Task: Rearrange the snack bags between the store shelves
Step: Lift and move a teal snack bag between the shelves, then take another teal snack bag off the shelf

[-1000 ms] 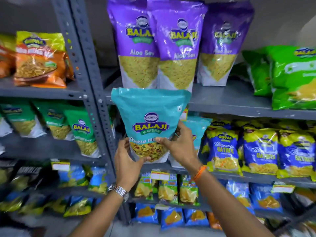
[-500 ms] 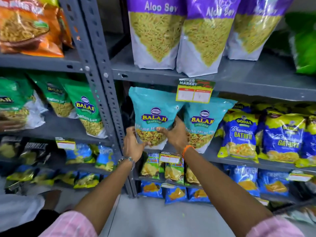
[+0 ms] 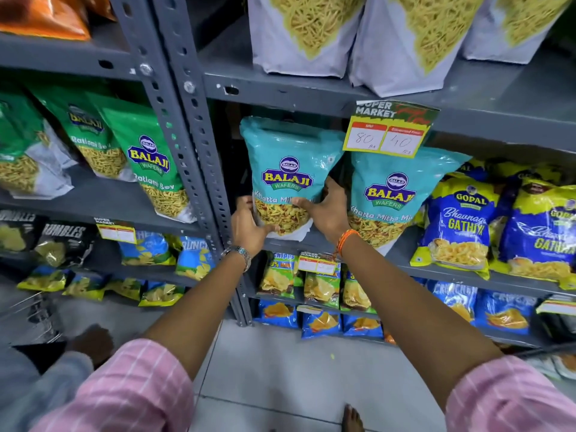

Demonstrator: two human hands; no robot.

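Both hands clamp the teal plastic Balaji snack bag point(image 3: 286, 169) low down: left hand point(image 3: 247, 230) on its left edge, right hand point(image 3: 327, 210) on its right. Bag upright on grey metal shelf point(image 3: 442, 271), beside matching teal bag point(image 3: 396, 194).

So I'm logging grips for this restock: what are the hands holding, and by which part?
Both hands hold one teal Balaji Khatta Mitha bag by its lower part: left hand at the bottom-left corner, right hand on the lower right edge.
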